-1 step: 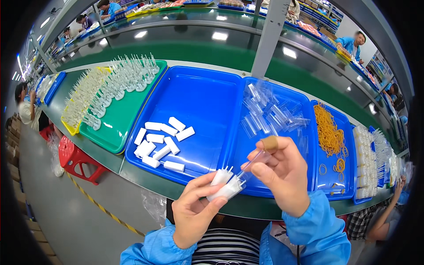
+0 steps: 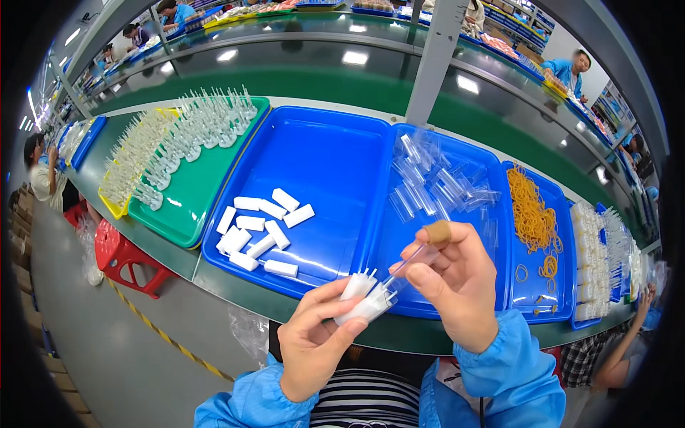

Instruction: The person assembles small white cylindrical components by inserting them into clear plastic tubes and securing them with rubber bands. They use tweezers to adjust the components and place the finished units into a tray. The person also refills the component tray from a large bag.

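Note:
My left hand (image 2: 310, 342) is closed around a few white plastic pieces (image 2: 371, 305) with thin prongs sticking out of their upper right ends. Some of these pieces sit in transparent covers. Between thumb and fingers, my right hand (image 2: 462, 285) pinches a transparent plastic sleeve (image 2: 415, 262), its lower end against the prongs of one white piece. How far the sleeve reaches over it I cannot tell. A tan finger cot (image 2: 437, 232) covers one fingertip of the right hand. Both hands are over the near edge of the blue trays.
Several white blocks (image 2: 260, 246) lie in a blue tray (image 2: 321, 150). Loose transparent sleeves (image 2: 432, 182) fill the tray beside it, then tan rubber bands (image 2: 531, 210). At left, a green tray (image 2: 193, 207) holds upright pronged parts (image 2: 207, 125). A metal post (image 2: 437, 64) rises behind; a red stool (image 2: 125, 257) stands left.

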Motion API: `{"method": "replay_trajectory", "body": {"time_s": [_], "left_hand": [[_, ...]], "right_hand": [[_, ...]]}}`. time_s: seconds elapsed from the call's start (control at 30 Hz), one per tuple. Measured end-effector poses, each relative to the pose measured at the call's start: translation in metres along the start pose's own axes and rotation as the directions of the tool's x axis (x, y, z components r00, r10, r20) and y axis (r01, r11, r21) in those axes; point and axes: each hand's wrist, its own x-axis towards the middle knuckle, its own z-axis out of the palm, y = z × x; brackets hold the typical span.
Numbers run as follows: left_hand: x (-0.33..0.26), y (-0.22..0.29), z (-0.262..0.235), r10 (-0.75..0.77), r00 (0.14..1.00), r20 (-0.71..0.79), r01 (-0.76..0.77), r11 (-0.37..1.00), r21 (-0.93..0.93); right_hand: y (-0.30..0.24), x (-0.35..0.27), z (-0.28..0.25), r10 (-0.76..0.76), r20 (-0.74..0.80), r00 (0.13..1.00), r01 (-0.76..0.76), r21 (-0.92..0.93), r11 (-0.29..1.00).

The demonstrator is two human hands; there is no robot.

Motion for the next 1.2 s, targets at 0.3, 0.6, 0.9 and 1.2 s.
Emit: {"method": "replay_trajectory", "body": {"time_s": [0.3,0.6,0.9,1.2], "left_hand": [[-0.001,0.000,0.000,0.061,0.998,0.002,-0.061,0.994,0.089],[0.002,0.004,0.001,0.050,0.999,-0.001,-0.049,0.987,0.155],[-0.001,0.001,0.003,0.117,0.992,0.045,-0.125,0.956,0.265],[0.004,0.006,0.009,0.111,0.994,-0.018,-0.101,0.953,0.284]], "right_hand": [[0.009,0.000,-0.001,-0.016,0.054,0.998,0.015,0.011,1.000],[0.018,-0.005,-0.008,-0.102,0.164,0.981,0.133,-0.192,0.972],[0.031,-0.018,-0.009,-0.335,0.156,0.929,0.369,-0.412,0.833],[0.029,-0.023,-0.007,-0.368,0.124,0.922,0.386,-0.389,0.836]]}}
